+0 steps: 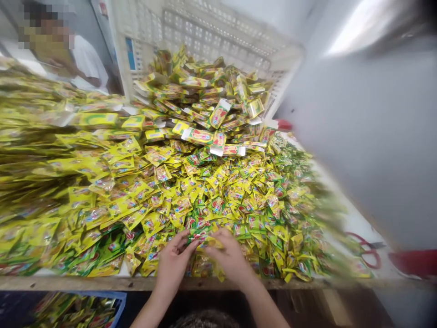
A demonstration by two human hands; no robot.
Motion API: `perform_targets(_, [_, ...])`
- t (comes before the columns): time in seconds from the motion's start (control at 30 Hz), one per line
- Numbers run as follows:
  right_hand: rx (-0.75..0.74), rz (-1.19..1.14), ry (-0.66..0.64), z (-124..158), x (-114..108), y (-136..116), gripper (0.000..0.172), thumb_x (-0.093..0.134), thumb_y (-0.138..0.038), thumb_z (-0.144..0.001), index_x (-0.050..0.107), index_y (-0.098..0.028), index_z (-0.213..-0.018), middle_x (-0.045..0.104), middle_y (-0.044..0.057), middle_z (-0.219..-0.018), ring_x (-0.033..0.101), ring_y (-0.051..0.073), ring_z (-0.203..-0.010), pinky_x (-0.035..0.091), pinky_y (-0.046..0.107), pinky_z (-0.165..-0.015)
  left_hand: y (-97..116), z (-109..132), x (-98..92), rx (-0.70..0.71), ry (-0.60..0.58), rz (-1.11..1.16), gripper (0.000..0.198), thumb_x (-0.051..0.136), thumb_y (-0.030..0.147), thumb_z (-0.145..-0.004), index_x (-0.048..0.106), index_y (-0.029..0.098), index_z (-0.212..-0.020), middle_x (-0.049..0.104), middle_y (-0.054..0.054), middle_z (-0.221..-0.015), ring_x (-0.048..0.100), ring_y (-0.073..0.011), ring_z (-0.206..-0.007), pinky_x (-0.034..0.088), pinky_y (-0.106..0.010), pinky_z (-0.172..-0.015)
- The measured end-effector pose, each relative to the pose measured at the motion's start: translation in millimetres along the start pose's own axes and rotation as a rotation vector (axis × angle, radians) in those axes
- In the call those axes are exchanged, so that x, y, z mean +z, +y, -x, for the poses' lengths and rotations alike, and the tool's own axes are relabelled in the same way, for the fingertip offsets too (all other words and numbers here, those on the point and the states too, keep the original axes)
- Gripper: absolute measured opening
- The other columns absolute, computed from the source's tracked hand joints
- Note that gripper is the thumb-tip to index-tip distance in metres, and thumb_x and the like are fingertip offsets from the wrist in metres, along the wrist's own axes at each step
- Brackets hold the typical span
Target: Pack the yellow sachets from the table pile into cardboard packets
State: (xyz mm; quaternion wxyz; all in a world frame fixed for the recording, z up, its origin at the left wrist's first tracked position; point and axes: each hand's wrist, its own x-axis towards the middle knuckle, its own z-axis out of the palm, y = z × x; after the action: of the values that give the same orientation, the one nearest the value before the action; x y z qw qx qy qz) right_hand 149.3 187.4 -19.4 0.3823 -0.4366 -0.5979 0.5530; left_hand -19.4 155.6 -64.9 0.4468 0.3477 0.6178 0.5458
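Covering packets [198, 236], right hand [232, 258] blurred

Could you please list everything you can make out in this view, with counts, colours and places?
Table: one, white top, across the view
Crate: one, white, at the back
Label: one, blue, crate's left side
Small boxes: too many to count, mostly yellow, in and before the crate
Sachets: too many to count, yellow and green, heaped over the table
Scissors: one pair, red handles, right
Red object: one, red, right edge, unclear
Bin: one, blue rim, below left, holding yellowish packets
Wall: one, grey, right
Other person: one, white top, upper left
Left hand: one, bare, front centre, at a green sachet
Right hand: one, bare, beside it, blurred
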Motion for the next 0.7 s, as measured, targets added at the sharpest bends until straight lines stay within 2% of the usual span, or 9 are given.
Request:
perform_targets(0.07, [0.117, -0.042, -0.012, -4, 3, 2, 0.014, 0.07, -0.029, -0.073, 0.068, -0.016, -0.077, 0.062, 0.001, -0.075, 0.058, 0.018, -0.076, 0.048, 0.029, -0.071, 0, 6, 2.7, 0.058, -0.082, 0.001, 0.042, 0.068, 0.033, -0.076, 0.062, 0.018, -0.115, 0.069, -0.011, -0.114, 0.063, -0.0257, -0.109, 0.05, -0.039, -0.096])
perform_targets(0.13, [0.225, -0.107, -0.027, -7, 3, 5, 0.019, 0.075, -0.028, -0.066, 0.063, -0.016, -0.076, 0.06, -0.003, -0.066, 0.056, 0.016, -0.065, 0.046, 0.026, -0.062, 3, 10, 2.6, 0.084, -0.204, -0.008, 0.041, 0.063, 0.028, -0.079, 0.061, 0.02, -0.12, 0.065, -0.009, -0.125, 0.059, -0.0243, -0.117, 0.044, -0.04, -0.104])
perform_targets(0.27, [0.211, -0.122, 0.026, -10, 1, 10, 0.037, 0.081, -0.02, -0.052, 0.051, -0.02, -0.073, 0.057, -0.007, -0.065, 0.055, 0.015, -0.064, 0.043, 0.023, -0.057, 17, 8, 1.3, -0.011, -0.431, 0.0, 0.05, 0.065, 0.022, -0.076, 0.056, 0.023, -0.126, 0.062, -0.008, -0.128, 0.056, -0.0231, -0.121, 0.043, -0.037, -0.104])
perform_targets(0.33, [0.209, -0.146, 0.017, -11, 0, 11, 0.041, 0.081, -0.02, -0.052, 0.049, -0.021, -0.077, 0.057, -0.007, -0.066, 0.055, 0.014, -0.062, 0.042, 0.022, -0.055, 23, 2, 3.1, -0.017, -0.43, -0.019, 0.044, 0.068, 0.024, -0.076, 0.058, 0.023, -0.119, 0.066, -0.006, -0.117, 0.059, -0.022, -0.114, 0.048, -0.033, -0.098])
perform_targets(0.43, [0.226, -0.233, -0.021, -14, 0, 14, 0.053, 0.083, -0.023, -0.052, 0.051, -0.022, -0.094, 0.06, -0.006, -0.069, 0.057, 0.015, -0.06, 0.043, 0.023, -0.054, 26, -5, 8.5, 0.015, -0.313, -0.053, 0.029, 0.071, 0.033, -0.076, 0.061, 0.021, -0.101, 0.068, -0.003, -0.094, 0.064, -0.0202, -0.095, 0.052, -0.028, -0.084])
perform_targets(0.5, [0.185, -0.248, 0.022, -15, 1, 17, 0.062, 0.084, -0.024, -0.052, 0.053, -0.022, -0.105, 0.063, -0.003, -0.076, 0.06, 0.017, -0.067, 0.046, 0.025, -0.058, 24, -7, 11.9, 0.011, -0.249, -0.033, 0.029, 0.072, 0.037, -0.075, 0.061, 0.02, -0.096, 0.067, -0.003, -0.088, 0.064, -0.0201, -0.089, 0.052, -0.027, -0.079])
perform_targets(0.57, [0.123, -0.233, 0.077, -16, 2, 19, 0.055, 0.082, -0.029, -0.057, 0.058, -0.021, -0.106, 0.065, -0.001, -0.081, 0.061, 0.019, -0.075, 0.048, 0.026, -0.063, 21, -9, 13.7, -0.011, -0.223, 0.014, 0.032, 0.073, 0.039, -0.074, 0.061, 0.02, -0.097, 0.067, -0.003, -0.091, 0.064, -0.0216, -0.093, 0.053, -0.029, -0.08])
perform_targets(0.63, [0.097, -0.219, 0.093, -16, 1, 21, 0.037, 0.075, -0.04, -0.068, 0.064, -0.02, -0.098, 0.065, 0.001, -0.081, 0.061, 0.02, -0.076, 0.048, 0.025, -0.062, 21, -15, 13.9, -0.027, -0.264, 0.03, 0.034, 0.072, 0.043, -0.074, 0.063, 0.021, -0.098, 0.069, -0.004, -0.091, 0.065, -0.0227, -0.092, 0.054, -0.029, -0.077])
perform_targets(0.7, [0.126, -0.212, 0.092, -14, -1, 23, 0.036, 0.066, -0.051, -0.076, 0.066, -0.019, -0.093, 0.063, 0.001, -0.074, 0.058, 0.018, -0.065, 0.046, 0.024, -0.053, 29, -28, 14.0, -0.008, -0.417, -0.074, 0.031, 0.067, 0.047, -0.077, 0.068, 0.02, -0.092, 0.07, -0.004, -0.084, 0.067, -0.0217, -0.079, 0.054, -0.027, -0.065])
